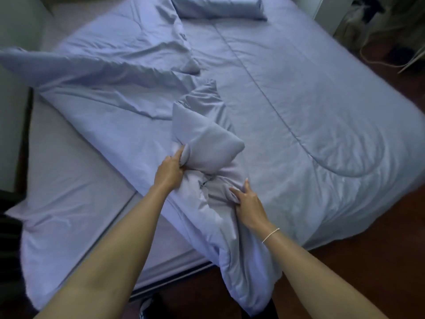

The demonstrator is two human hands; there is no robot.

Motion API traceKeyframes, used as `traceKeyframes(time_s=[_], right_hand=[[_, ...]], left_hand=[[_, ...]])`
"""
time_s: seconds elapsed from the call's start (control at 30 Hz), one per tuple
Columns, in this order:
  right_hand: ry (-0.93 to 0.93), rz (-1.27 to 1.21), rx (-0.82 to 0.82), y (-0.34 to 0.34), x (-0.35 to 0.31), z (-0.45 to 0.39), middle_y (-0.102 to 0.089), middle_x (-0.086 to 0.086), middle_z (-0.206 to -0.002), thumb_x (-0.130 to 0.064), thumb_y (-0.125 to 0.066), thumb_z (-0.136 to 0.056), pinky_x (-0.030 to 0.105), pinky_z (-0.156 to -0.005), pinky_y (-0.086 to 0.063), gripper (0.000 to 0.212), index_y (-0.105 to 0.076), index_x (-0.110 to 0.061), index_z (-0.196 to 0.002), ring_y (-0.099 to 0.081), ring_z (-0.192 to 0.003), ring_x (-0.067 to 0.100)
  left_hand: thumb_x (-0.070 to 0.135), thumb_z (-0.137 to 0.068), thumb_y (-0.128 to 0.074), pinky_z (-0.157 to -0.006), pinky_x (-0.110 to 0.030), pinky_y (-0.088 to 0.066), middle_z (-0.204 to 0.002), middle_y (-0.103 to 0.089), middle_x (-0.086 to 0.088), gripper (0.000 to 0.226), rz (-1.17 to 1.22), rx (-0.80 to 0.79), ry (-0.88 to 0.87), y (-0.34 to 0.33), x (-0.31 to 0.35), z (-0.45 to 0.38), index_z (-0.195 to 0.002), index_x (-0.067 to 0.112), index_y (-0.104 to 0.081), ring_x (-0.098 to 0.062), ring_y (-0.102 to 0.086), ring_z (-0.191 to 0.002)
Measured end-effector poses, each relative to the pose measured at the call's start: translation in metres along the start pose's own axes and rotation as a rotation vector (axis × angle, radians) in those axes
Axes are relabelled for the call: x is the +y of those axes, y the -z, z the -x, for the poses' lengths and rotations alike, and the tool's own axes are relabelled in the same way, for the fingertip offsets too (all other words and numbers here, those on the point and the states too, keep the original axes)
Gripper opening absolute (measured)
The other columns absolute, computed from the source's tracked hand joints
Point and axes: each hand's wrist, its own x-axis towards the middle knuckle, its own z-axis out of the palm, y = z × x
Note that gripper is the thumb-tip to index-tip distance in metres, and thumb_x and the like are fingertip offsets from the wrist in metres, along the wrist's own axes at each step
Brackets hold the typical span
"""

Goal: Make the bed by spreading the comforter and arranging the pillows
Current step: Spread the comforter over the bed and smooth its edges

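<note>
Left hand (169,170): we grip a bunched comforter (287,107) fold, fingers curled round it.
Right hand (247,203): fingers pinch the comforter — near the bed's foot.
Pillow (218,6): at the head.

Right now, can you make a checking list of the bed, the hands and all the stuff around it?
Surface: bed, sheet bare on the left side.
Job's things: comforter smooth on the right, bunched near the foot edge; pillow at the head.
Clutter: nothing seen on the bed.
Grippers: left hand and right hand both grip the bunched comforter.
Cables: pale cord on the floor, top right.
Surroundings: dark wooden floor.
</note>
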Motion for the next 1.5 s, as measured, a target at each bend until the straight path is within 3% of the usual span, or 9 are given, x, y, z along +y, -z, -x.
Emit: traceKeyframes(time_s=[0.17,0.37,0.57,0.77,0.9,1.07,1.23,1.33,1.5], right_hand=[[0.027,-0.019,-0.122,-0.048,-0.118,0.044,-0.04,0.028,-0.141,0.005,-0.047,-0.082,0.033,-0.098,-0.038,0.059,-0.049,-0.016,-0.138,-0.048,-0.123,0.042],[0.146,-0.085,-0.262,-0.139,-0.209,0.071,-0.053,0.023,-0.122,0.006,-0.057,-0.081,0.016,-0.087,-0.035,0.051,-0.057,-0.009,-0.129,-0.055,-0.113,0.039],[0.183,0.019,-0.358,-0.203,-0.252,0.096,-0.05,0.018,-0.129,-0.024,-0.064,-0.087,0.034,-0.096,-0.04,0.041,-0.06,-0.015,-0.127,-0.051,-0.115,0.042],[0.065,0.261,-0.1,-0.21,-0.25,0.081,-0.017,0.009,-0.159,-0.055,-0.055,-0.086,0.049,-0.113,-0.026,0.066,-0.034,-0.032,-0.145,-0.016,-0.145,0.031],[-0.01,0.289,-0.121,-0.199,-0.252,0.049,0.011,0.003,-0.161,-0.06,-0.057,-0.083,0.066,-0.111,-0.01,0.087,-0.006,-0.038,-0.151,0.01,-0.146,0.036],[-0.183,0.32,0.041,-0.189,-0.259,0.011,0.015,0.004,-0.16,-0.06,-0.063,-0.078,0.076,-0.101,-0.011,0.095,-0.002,-0.044,-0.148,0.012,-0.145,0.04],[-0.327,0.146,0.137,-0.201,-0.233,-0.023,-0.002,0.014,-0.16,-0.038,-0.072,-0.079,0.051,-0.111,-0.027,0.098,-0.006,-0.032,-0.151,-0.015,-0.144,0.039],[-0.329,0.208,0.099,-0.224,-0.234,-0.023,-0.049,0.021,-0.138,-0.02,-0.057,-0.089,0.044,-0.089,-0.046,0.075,-0.016,-0.033,-0.151,-0.054,-0.117,0.042],[-0.355,0.266,0.099,-0.248,-0.27,0.017,-0.064,0.025,-0.113,-0.019,-0.046,-0.092,0.042,-0.075,-0.049,0.06,-0.029,-0.043,-0.144,-0.063,-0.098,0.041]], left_hand=[[0.012,-0.087,-0.051,-0.08,-0.045,-0.042,-0.112,-0.057,-0.026,0.039,-0.095,0.023,-0.071,0.076,-0.099,0.043,-0.126,0.015,-0.047,-0.043,-0.053,-0.103],[0.009,-0.087,-0.053,-0.074,-0.044,-0.045,-0.114,-0.058,-0.026,0.043,-0.087,0.086,-0.032,0.122,-0.25,0.129,-0.129,0.013,-0.047,-0.044,-0.057,-0.099],[0.031,-0.098,-0.042,-0.074,-0.032,-0.035,-0.122,-0.056,-0.013,0.044,0.088,0.073,0.148,0.108,-0.349,0.192,-0.139,0.021,-0.028,-0.035,-0.055,-0.105],[0.035,-0.086,-0.055,-0.082,-0.045,-0.047,-0.133,-0.036,-0.02,0.084,-0.125,-0.199,0.281,0.098,-0.381,0.211,-0.149,0.034,0.0,-0.041,-0.051,-0.106],[0.038,-0.088,-0.053,-0.098,-0.05,-0.038,-0.154,-0.015,-0.015,0.081,-0.19,-0.055,0.175,0.113,-0.369,0.18,-0.151,0.027,-0.003,-0.039,-0.032,-0.132],[0.055,-0.091,-0.045,-0.11,-0.055,-0.026,-0.158,-0.006,-0.014,0.075,-0.209,0.085,0.008,0.119,-0.357,0.108,-0.151,0.027,-0.009,-0.035,-0.014,-0.143],[0.058,-0.091,-0.041,-0.109,-0.061,-0.016,-0.159,0.005,-0.013,0.071,-0.211,0.052,0.09,0.116,-0.369,0.013,-0.15,0.028,-0.014,-0.04,0.002,-0.145],[0.033,-0.092,-0.055,-0.104,-0.052,-0.034,-0.157,0.006,-0.022,0.076,-0.051,-0.022,0.218,0.115,-0.402,-0.015,-0.151,0.026,-0.007,-0.047,-0.032,-0.132],[0.009,-0.091,-0.046,-0.083,-0.038,-0.041,-0.126,-0.052,-0.026,0.079,-0.014,-0.14,0.133,0.141,-0.463,0.024,-0.151,0.027,0.002,-0.042,-0.054,-0.107]])
